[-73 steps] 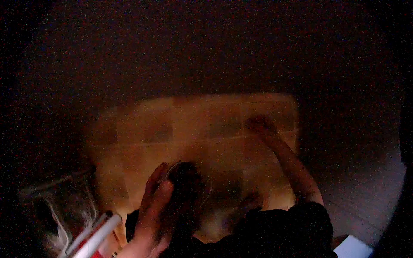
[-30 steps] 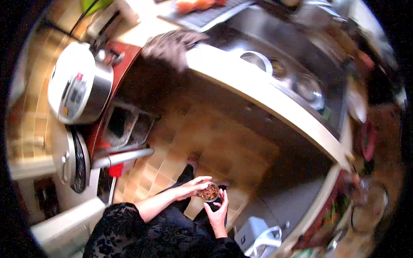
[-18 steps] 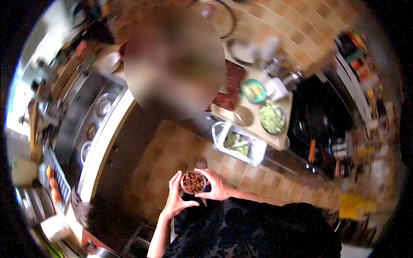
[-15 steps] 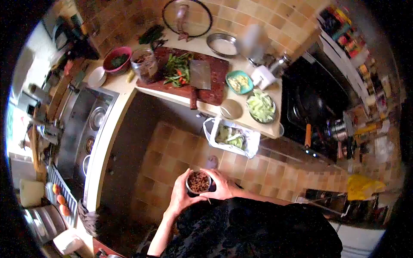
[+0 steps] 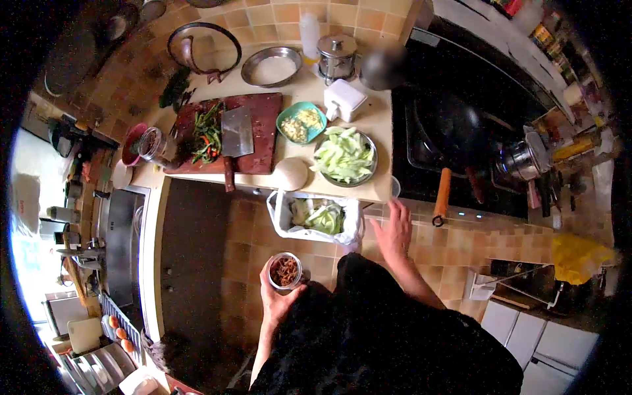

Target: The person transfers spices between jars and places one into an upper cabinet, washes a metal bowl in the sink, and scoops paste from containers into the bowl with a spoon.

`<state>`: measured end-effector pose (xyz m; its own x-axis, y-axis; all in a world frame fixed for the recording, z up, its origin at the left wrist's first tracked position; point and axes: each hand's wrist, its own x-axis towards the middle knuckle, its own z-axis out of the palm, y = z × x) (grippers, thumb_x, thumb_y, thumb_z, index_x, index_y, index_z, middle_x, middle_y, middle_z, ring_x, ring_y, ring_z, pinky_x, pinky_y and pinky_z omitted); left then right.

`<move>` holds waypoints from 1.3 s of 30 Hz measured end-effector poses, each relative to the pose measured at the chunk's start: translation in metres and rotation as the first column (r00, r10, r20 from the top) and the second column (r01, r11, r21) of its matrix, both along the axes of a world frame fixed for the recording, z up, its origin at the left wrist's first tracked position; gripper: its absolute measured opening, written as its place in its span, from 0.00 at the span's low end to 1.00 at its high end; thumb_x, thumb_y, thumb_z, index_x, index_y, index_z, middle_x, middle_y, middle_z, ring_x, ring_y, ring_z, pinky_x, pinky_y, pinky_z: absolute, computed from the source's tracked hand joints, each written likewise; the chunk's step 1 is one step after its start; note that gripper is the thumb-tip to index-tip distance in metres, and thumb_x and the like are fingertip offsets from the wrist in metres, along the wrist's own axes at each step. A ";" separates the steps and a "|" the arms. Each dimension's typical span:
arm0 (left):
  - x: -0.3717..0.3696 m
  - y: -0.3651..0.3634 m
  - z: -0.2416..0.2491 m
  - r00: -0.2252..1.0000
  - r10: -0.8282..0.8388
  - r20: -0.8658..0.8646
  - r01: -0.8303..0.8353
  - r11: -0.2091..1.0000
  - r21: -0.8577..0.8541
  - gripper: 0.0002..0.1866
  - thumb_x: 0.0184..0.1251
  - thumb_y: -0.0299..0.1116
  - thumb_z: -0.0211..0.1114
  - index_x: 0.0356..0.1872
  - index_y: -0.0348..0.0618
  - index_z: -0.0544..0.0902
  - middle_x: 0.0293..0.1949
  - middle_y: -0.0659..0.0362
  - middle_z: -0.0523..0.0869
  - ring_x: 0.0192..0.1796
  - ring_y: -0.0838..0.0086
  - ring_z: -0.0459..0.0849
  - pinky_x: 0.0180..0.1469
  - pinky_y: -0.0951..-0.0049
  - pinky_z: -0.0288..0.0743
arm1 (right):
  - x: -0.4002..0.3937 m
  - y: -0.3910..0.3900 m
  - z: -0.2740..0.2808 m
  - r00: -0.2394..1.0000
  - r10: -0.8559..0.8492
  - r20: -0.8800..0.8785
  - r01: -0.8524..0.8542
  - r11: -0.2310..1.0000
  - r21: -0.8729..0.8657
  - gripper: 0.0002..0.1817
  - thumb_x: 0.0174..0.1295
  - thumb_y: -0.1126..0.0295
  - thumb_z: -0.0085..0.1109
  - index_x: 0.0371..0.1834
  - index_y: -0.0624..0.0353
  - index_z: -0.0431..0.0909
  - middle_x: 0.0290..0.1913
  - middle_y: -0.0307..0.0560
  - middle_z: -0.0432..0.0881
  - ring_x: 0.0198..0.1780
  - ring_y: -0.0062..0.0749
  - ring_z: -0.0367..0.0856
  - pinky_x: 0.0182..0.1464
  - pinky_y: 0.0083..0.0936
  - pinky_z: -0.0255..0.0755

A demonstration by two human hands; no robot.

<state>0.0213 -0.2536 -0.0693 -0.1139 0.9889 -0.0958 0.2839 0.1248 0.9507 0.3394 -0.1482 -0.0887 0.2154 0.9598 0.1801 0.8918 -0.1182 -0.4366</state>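
Note:
A small round glass jar [image 5: 285,270] with reddish-brown shredded contents is held upright in my left hand [image 5: 276,296], its fingers wrapped round the side. My right hand [image 5: 395,232] is off the jar, fingers apart and holding nothing, near the counter corner. By its fingertips stands a small clear cup [image 5: 394,186] at the counter edge. Close by is a metal bowl of sliced pale green vegetable [image 5: 343,155]. Below the counter edge hangs a white-lined bin [image 5: 283,227] with green scraps.
A cleaver [image 5: 237,131] and cut greens lie on a red-brown board [image 5: 266,108]. Beside it are a teal dish [image 5: 301,122], a metal pan [image 5: 271,66] and a white box [image 5: 344,99]. At right, the black stove [image 5: 421,178] bears a wok with an orange handle [image 5: 442,194].
My right hand has let go of the jar and moved right and up toward the counter corner. The jar stays in my left hand. The view has turned toward the stove.

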 end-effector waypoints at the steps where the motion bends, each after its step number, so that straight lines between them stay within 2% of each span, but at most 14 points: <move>1: 0.016 0.008 0.002 1.000 0.010 0.000 -0.010 1.000 -0.007 0.54 0.42 0.31 0.87 0.72 0.36 0.62 0.66 0.49 0.74 0.68 0.63 0.75 0.72 0.62 0.69 | 0.012 0.014 -0.003 0.999 0.012 0.031 -0.012 1.000 -0.004 0.46 0.53 0.60 0.78 0.74 0.56 0.63 0.70 0.56 0.69 0.71 0.53 0.66 0.70 0.46 0.64; 6: 0.081 0.044 -0.015 0.998 -0.014 0.065 0.012 0.999 0.030 0.55 0.43 0.29 0.86 0.73 0.37 0.61 0.68 0.50 0.71 0.69 0.63 0.73 0.73 0.61 0.68 | 0.042 0.068 -0.024 0.983 0.082 0.164 -0.063 0.991 -0.117 0.50 0.54 0.57 0.77 0.77 0.57 0.57 0.75 0.57 0.63 0.75 0.53 0.61 0.71 0.47 0.62; 7: 0.092 0.056 0.002 0.992 -0.056 -0.114 0.066 0.994 0.092 0.55 0.43 0.28 0.86 0.73 0.38 0.61 0.69 0.51 0.70 0.70 0.63 0.73 0.73 0.62 0.67 | 0.044 0.075 -0.024 0.984 0.105 0.144 -0.080 0.982 -0.170 0.51 0.52 0.57 0.77 0.77 0.59 0.58 0.73 0.58 0.66 0.76 0.54 0.60 0.74 0.48 0.57; 11: 0.106 0.074 0.010 0.986 -0.088 -0.139 0.107 0.985 0.134 0.57 0.41 0.27 0.86 0.75 0.40 0.59 0.67 0.51 0.69 0.70 0.63 0.70 0.73 0.63 0.67 | 0.042 0.062 0.001 0.995 0.088 0.045 -0.077 0.976 -0.202 0.43 0.57 0.56 0.74 0.72 0.61 0.64 0.70 0.56 0.71 0.71 0.50 0.67 0.69 0.41 0.65; 12: 0.106 0.077 0.015 0.986 -0.088 -0.142 0.105 0.987 0.119 0.57 0.41 0.27 0.86 0.75 0.40 0.60 0.67 0.51 0.69 0.70 0.63 0.70 0.73 0.62 0.67 | 0.038 0.051 0.003 0.964 0.102 -0.247 -0.149 0.972 -0.180 0.43 0.58 0.56 0.74 0.73 0.62 0.64 0.70 0.57 0.71 0.71 0.49 0.68 0.70 0.41 0.65; 14: 0.106 0.090 0.026 0.981 -0.133 -0.144 0.146 0.985 0.086 0.57 0.41 0.27 0.86 0.75 0.40 0.60 0.66 0.51 0.68 0.70 0.62 0.70 0.73 0.62 0.67 | 0.023 0.026 0.007 0.667 0.080 -0.741 -0.219 0.971 -0.092 0.42 0.59 0.58 0.73 0.73 0.63 0.64 0.70 0.59 0.71 0.71 0.49 0.69 0.71 0.42 0.64; 16: 0.105 0.112 0.042 0.941 -0.226 -0.251 0.261 0.958 0.116 0.57 0.39 0.25 0.85 0.75 0.39 0.61 0.65 0.49 0.69 0.69 0.56 0.70 0.73 0.58 0.66 | 0.002 0.017 0.053 0.420 0.203 -0.884 -0.413 0.911 0.013 0.41 0.61 0.61 0.71 0.73 0.65 0.62 0.70 0.62 0.70 0.72 0.48 0.69 0.74 0.41 0.62; 18: 0.102 0.126 0.040 0.923 -0.293 -0.249 0.340 0.925 0.172 0.54 0.41 0.28 0.83 0.75 0.41 0.63 0.61 0.45 0.72 0.65 0.51 0.73 0.67 0.56 0.72 | -0.018 0.022 0.080 0.645 0.500 -0.578 -0.519 0.842 0.148 0.45 0.61 0.57 0.71 0.75 0.67 0.59 0.72 0.64 0.67 0.72 0.53 0.69 0.72 0.42 0.65; 20: 0.101 0.141 0.058 0.875 -0.421 -0.237 0.461 0.876 0.145 0.56 0.39 0.25 0.81 0.76 0.43 0.62 0.63 0.45 0.71 0.65 0.48 0.72 0.69 0.55 0.70 | -0.021 0.030 0.098 0.704 0.587 -0.400 -0.558 0.805 0.199 0.45 0.59 0.59 0.71 0.75 0.66 0.59 0.73 0.63 0.65 0.73 0.54 0.67 0.72 0.43 0.64; 22: 0.096 0.156 0.068 0.818 -0.554 -0.157 0.568 0.820 0.071 0.57 0.39 0.25 0.80 0.77 0.43 0.61 0.66 0.45 0.70 0.67 0.48 0.71 0.71 0.56 0.68 | -0.016 0.038 0.113 0.651 0.633 -0.419 -0.604 0.766 0.219 0.46 0.56 0.63 0.72 0.76 0.65 0.58 0.75 0.63 0.62 0.75 0.54 0.65 0.74 0.44 0.63; 23: 0.089 0.163 0.063 0.771 -0.597 -0.221 0.633 0.756 0.166 0.57 0.39 0.23 0.79 0.78 0.42 0.60 0.71 0.45 0.68 0.67 0.49 0.71 0.72 0.56 0.66 | -0.014 0.041 0.117 0.604 0.648 -0.464 -0.633 0.744 0.215 0.47 0.55 0.64 0.72 0.76 0.64 0.58 0.76 0.64 0.62 0.75 0.54 0.65 0.74 0.44 0.62; 27: 0.054 0.195 0.083 0.520 -0.848 0.099 0.854 0.515 -0.071 0.67 0.41 0.35 0.88 0.81 0.42 0.49 0.81 0.49 0.55 0.82 0.63 0.53 0.80 0.61 0.52 | -0.013 0.040 0.131 0.467 0.647 -0.603 -0.711 0.680 0.180 0.48 0.53 0.66 0.76 0.77 0.59 0.60 0.78 0.56 0.60 0.77 0.45 0.64 0.75 0.41 0.63; 32: 0.041 0.224 0.076 0.316 -0.885 0.343 0.949 0.300 -0.099 0.73 0.37 0.39 0.90 0.82 0.42 0.44 0.83 0.49 0.46 0.83 0.63 0.47 0.82 0.61 0.43 | -0.022 0.035 0.129 0.493 0.604 -0.626 -0.707 0.697 0.116 0.48 0.54 0.61 0.77 0.77 0.59 0.61 0.76 0.53 0.64 0.77 0.44 0.63 0.76 0.41 0.60; 39: 0.046 0.236 0.055 0.249 -0.655 0.714 0.928 0.371 0.016 0.83 0.24 0.44 0.93 0.82 0.43 0.40 0.82 0.51 0.47 0.82 0.63 0.50 0.81 0.59 0.43 | -0.036 0.039 0.140 0.542 0.586 -0.602 -0.591 0.775 0.223 0.45 0.56 0.56 0.77 0.74 0.61 0.64 0.72 0.55 0.68 0.75 0.48 0.64 0.75 0.43 0.60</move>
<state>0.0672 -0.0172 -0.0141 0.9160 0.3786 -0.1322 -0.0754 0.4863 0.8705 0.3034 -0.1091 0.0517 -0.3430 0.9126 0.2224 0.2925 0.3287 -0.8980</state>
